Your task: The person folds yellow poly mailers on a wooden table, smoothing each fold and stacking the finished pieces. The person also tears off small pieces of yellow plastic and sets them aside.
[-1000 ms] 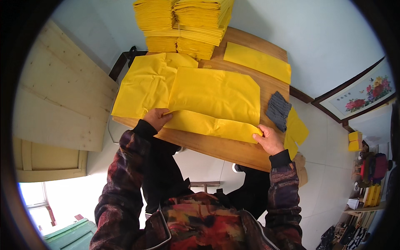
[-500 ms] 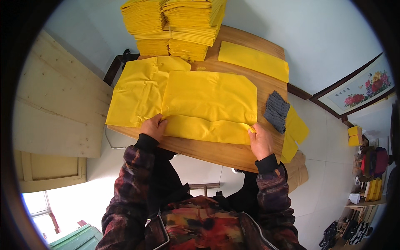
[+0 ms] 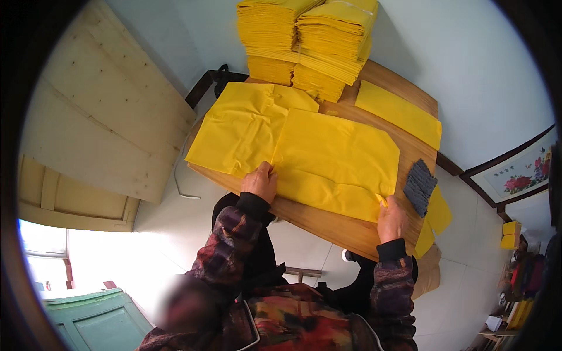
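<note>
A yellow cloth-like sheet (image 3: 339, 146) with a slanted corner lies on the wooden table, its near edge folded over into a long strip. My left hand (image 3: 260, 182) pinches the left end of that fold at the table's front edge. At the other end, my right hand (image 3: 392, 219) grips the folded corner, and a bit of yellow pokes out by the thumb. A second, wrinkled yellow sheet (image 3: 234, 128) lies to the left, partly under the first. My fingertips are partly hidden by my hands.
Tall stacks of folded yellow sheets (image 3: 266, 32) stand at the table's back. A yellow strip (image 3: 398, 114) lies at the far right of the wooden table (image 3: 328, 225). A dark grey knitted cloth (image 3: 420, 187) sits near the right edge. A wooden board (image 3: 111, 111) leans at left.
The view has turned, so the table and both hands appear farther right. Both hands keep their hold on the fold's ends, and the folded strip looks somewhat flatter.
</note>
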Available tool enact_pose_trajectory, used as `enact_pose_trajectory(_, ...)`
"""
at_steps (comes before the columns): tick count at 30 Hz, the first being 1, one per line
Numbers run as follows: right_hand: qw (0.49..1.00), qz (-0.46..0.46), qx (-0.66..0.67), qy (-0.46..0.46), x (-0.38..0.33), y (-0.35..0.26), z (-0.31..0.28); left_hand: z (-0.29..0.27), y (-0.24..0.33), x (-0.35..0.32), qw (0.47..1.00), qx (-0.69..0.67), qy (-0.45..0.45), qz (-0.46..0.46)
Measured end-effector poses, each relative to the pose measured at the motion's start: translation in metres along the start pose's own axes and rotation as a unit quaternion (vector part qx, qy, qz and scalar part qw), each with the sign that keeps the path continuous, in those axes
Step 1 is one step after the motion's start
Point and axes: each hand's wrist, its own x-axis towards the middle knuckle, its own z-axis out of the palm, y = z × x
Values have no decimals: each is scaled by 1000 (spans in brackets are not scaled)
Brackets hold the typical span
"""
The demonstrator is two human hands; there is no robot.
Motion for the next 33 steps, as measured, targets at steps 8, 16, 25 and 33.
enact_pose_trajectory(8,999,3,-22,50,-5,0,4,8,-5,2,996,72,-21,-41)
enact_pose_trajectory(16,999,30,-41,-20,3,-7,-5,7,-9,2,998,56,0,-4)
enact_pose_trajectory(25,998,54,-35,-17,8,-7,-1,8,-1,10,993,102,-43,-38)
enact_pose_trajectory(33,993,103,-42,-27,8,-9,-1,10,-1,9,992,124,-33,-19)
